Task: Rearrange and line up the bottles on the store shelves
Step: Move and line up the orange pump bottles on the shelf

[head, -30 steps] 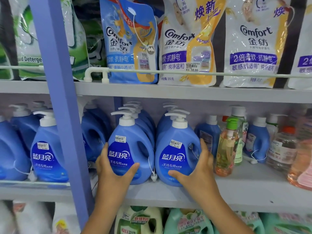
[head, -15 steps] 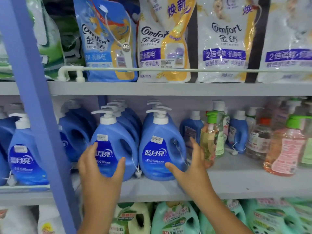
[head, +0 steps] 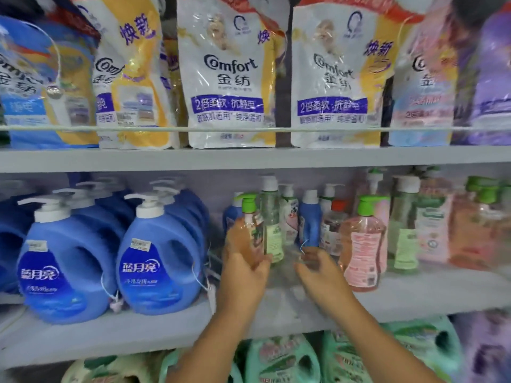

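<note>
left hand (head: 243, 268) gripping orange pump bottle (head: 250, 230) mid-frame | right hand (head: 318, 268) loose, holding nothing, bare shelf (head: 290, 302) under it | both were on blue jugs (head: 160, 261) a sec ago

2 hands (head: 243, 272), 5 Comfort pouches (head: 229, 78)

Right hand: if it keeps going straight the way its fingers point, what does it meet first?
Probably the small blue bottle just beyond the right hand; blur leaves depth uncertain.
</note>
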A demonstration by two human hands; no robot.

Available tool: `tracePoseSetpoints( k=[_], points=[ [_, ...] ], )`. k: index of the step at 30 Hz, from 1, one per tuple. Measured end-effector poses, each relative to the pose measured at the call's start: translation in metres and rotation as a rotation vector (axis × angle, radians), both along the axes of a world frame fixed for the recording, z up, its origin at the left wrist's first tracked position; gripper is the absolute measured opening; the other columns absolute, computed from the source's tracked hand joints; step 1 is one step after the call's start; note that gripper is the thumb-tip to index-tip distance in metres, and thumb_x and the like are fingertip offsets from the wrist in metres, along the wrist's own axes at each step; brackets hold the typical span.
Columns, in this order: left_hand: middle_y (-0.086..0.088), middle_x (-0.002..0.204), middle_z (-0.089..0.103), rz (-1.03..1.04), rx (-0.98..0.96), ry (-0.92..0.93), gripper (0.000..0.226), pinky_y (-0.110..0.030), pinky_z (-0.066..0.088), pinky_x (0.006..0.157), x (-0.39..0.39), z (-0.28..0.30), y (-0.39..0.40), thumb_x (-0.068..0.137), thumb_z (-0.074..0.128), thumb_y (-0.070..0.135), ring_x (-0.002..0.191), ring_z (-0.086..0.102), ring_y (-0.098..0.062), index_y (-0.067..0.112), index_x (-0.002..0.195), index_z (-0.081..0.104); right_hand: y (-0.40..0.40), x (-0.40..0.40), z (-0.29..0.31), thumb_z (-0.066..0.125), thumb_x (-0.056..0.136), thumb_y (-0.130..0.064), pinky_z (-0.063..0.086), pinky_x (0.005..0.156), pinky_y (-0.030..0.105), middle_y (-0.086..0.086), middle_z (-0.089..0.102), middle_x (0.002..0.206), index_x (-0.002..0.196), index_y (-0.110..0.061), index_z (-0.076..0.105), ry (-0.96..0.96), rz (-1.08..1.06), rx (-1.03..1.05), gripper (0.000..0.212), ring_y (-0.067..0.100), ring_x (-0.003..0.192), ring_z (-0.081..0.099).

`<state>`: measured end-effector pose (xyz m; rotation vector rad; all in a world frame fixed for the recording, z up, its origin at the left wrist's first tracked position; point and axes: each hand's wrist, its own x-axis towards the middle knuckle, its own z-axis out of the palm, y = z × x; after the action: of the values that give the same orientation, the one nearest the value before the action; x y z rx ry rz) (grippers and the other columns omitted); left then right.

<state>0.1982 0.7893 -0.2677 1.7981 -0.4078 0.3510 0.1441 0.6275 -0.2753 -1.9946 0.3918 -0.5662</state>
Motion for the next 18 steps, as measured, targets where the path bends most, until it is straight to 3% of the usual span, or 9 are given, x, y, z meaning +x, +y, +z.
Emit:
tracePoseSetpoints(
  k=[2,4,6,9,11,12,14,18],
  points=[
    [0.012,0.134,0.047,0.055,0.045,0.029,0.087,-0.024,0.043,0.086,0.004,0.0,-0.004,0.088,0.072,0.012,0.106,0.056,-0.009,0.031,0.156,0.021,-0.005,0.019,0.014,0.061,0.093,-0.024,0.044,0.073,0.027,-0.007,0.061,0.096,0.112,-0.027,0.057,0.023,0.016,-0.021,0.02,0.013,0.085,0.06],
    [0.01,0.127,0.055,0.102,0.058,0.018,0.086,-0.026,0.047,0.081,0.008,-0.003,-0.002,0.087,0.072,0.008,0.1,0.062,-0.014,0.036,0.153,0.024,-0.006,0.043,0.028,0.062,0.095,-0.024,0.044,0.076,0.026,-0.002,0.063,0.105,0.119,-0.023,0.059,0.013,0.049,-0.025,0.025,0.018,0.09,0.062],
    [0.004,0.126,0.066,0.126,0.087,0.039,0.086,-0.038,0.057,0.083,0.011,-0.006,0.001,0.084,0.071,0.01,0.099,0.068,-0.02,0.043,0.148,0.024,-0.003,0.064,0.043,0.063,0.096,-0.03,0.045,0.082,0.025,0.004,0.065,0.12,0.132,-0.015,0.057,0.036,0.069,-0.036,0.039,0.024,0.107,0.063],
    [0.01,0.132,0.062,0.084,0.07,0.086,0.081,-0.049,0.059,0.089,0.006,-0.011,0.008,0.081,0.072,0.024,0.114,0.066,-0.019,0.053,0.144,0.029,-0.003,0.092,0.048,0.071,0.091,-0.037,0.047,0.081,0.026,-0.003,0.064,0.102,0.118,-0.025,0.058,0.014,0.128,0.018,0.032,0.022,0.104,0.066],
    [0.013,0.134,0.058,0.054,0.026,0.059,0.075,-0.038,0.059,0.09,-0.006,-0.008,0.011,0.083,0.075,0.028,0.118,0.062,-0.014,0.052,0.141,0.033,-0.001,0.102,0.044,0.076,0.086,-0.042,0.049,0.08,0.026,-0.009,0.065,0.097,0.115,-0.027,0.059,-0.014,0.16,-0.01,0.037,0.016,0.101,0.067],
    [0.013,0.131,0.058,0.037,0.012,0.038,0.073,-0.025,0.059,0.085,-0.009,-0.008,0.012,0.087,0.075,0.02,0.115,0.062,-0.007,0.049,0.139,0.034,-0.001,0.104,0.042,0.077,0.085,-0.045,0.05,0.08,0.027,-0.011,0.066,0.097,0.117,-0.026,0.06,-0.02,0.163,-0.03,0.041,0.014,0.097,0.067],
    [0.013,0.12,0.058,-0.018,-0.058,0.068,0.071,-0.005,0.052,0.063,-0.013,-0.007,0.013,0.09,0.071,0.003,0.097,0.063,0.004,0.042,0.136,0.035,-0.001,0.103,0.039,0.078,0.082,-0.048,0.054,0.082,0.031,-0.01,0.071,0.1,0.114,-0.027,0.064,-0.039,0.142,-0.056,0.041,0.014,0.095,0.069],
    [0.02,0.105,0.056,-0.107,-0.103,0.125,0.067,-0.001,0.045,0.052,-0.018,0.004,0.011,0.088,0.069,-0.008,0.073,0.06,0.023,0.035,0.129,0.038,0.001,0.067,0.034,0.077,0.083,-0.042,0.053,0.081,0.024,-0.014,0.07,0.107,0.117,-0.031,0.064,-0.035,0.041,-0.084,0.038,0.01,0.098,0.067]
  ],
)
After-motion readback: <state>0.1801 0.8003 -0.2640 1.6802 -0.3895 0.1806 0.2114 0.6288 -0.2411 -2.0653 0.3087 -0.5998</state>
